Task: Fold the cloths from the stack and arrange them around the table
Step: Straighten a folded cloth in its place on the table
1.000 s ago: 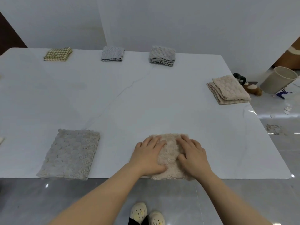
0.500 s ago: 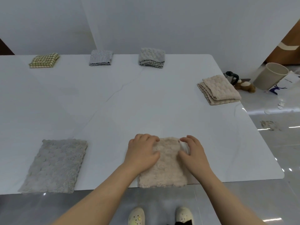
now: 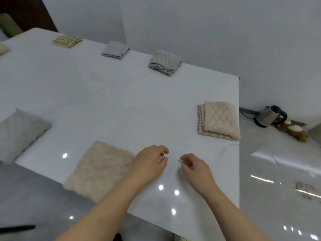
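A folded beige cloth (image 3: 100,168) lies flat at the near edge of the white table (image 3: 121,105). My left hand (image 3: 149,164) hovers just right of it, fingers loosely curled, holding nothing. My right hand (image 3: 195,168) is beside it over bare table, fingers also loosely curled and empty. Other folded cloths sit around the table: grey (image 3: 19,133) at the left, checked green (image 3: 67,41), pale blue-grey (image 3: 116,50) and grey (image 3: 165,63) along the far edge, beige (image 3: 218,120) at the right edge.
A corner of another beige cloth (image 3: 2,48) shows at the far left. On the glossy floor to the right stand a metal kettle (image 3: 270,116) and a brown plush toy (image 3: 293,130). The wall runs close behind the table's far edge.
Both hands have lifted off the beige cloth and moved to its right. The camera view has swung right and tilted, so the cloths appear shifted left.
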